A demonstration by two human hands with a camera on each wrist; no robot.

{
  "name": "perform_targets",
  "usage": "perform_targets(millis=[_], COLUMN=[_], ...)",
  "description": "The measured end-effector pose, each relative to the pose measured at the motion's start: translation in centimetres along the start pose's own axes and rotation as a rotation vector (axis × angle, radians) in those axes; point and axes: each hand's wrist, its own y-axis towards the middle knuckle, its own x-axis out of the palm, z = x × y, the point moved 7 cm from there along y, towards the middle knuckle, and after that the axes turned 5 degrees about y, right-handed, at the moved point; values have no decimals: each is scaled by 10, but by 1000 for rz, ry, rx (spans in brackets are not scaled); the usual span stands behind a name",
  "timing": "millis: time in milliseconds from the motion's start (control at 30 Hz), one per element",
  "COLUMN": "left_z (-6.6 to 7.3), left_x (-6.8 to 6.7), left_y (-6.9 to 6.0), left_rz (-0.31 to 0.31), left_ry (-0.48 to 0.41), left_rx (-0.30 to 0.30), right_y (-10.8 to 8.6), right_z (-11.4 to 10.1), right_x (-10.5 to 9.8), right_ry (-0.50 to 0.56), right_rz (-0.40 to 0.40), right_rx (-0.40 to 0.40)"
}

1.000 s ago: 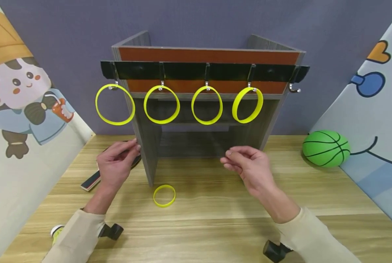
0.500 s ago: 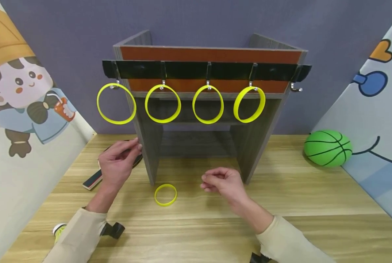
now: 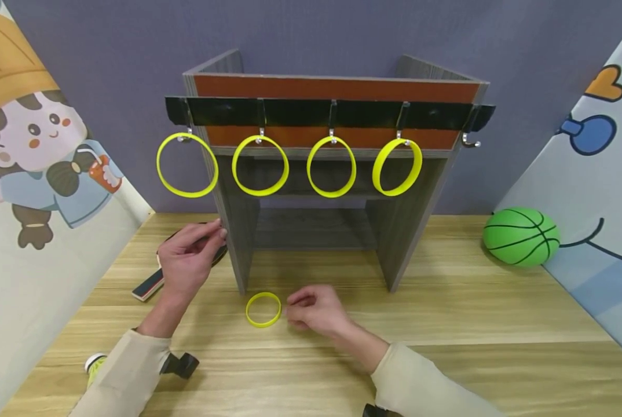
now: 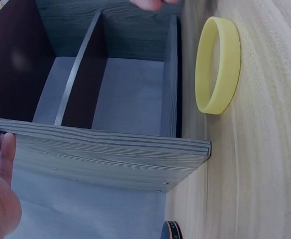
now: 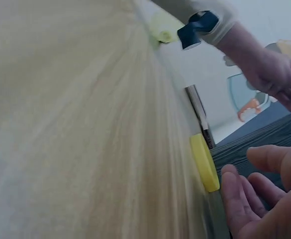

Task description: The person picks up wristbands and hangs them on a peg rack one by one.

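Observation:
A yellow wristband (image 3: 263, 310) lies on the table in front of a small grey wooden shelf unit (image 3: 238, 249). Just right of the band is my right hand (image 3: 318, 310), fingers loosely bent and holding nothing; the right wrist view shows a gap between its fingertips and the band (image 5: 205, 162). My left hand (image 3: 188, 252) holds the front edge of the unit's left side panel (image 4: 100, 134) with thumb and fingertips. Along the unit's top, a black bar (image 3: 295, 112) with metal hooks carries several more yellow wristbands (image 3: 261, 193). The far right hook (image 3: 469, 142) carries none.
A table tennis paddle (image 3: 149, 285) lies left of the unit, partly behind my left hand. A green basketball (image 3: 521, 237) rests against the right wall. A white-and-yellow shuttlecock (image 3: 94, 366) is partly covered by my left sleeve.
My right hand has moved down and left, from before the unit's right side to beside the wristband on the table. The left hand stays at the panel.

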Motion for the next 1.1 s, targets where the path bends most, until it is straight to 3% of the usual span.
perform_targets(millis=[500,800,1100], left_z=[0,0,0], left_x=[0,-1,-1], left_y=[-1,-1,0], left_rz=[0,-1,-2], left_ry=[28,26,29], left_rx=[11,20,26], right_y=[23,29,33], right_z=[13,10,12], right_x=[8,16,16], right_ry=[-114,-273,-281], right_rz=[48,56,69], right_rx=[24,17,49])
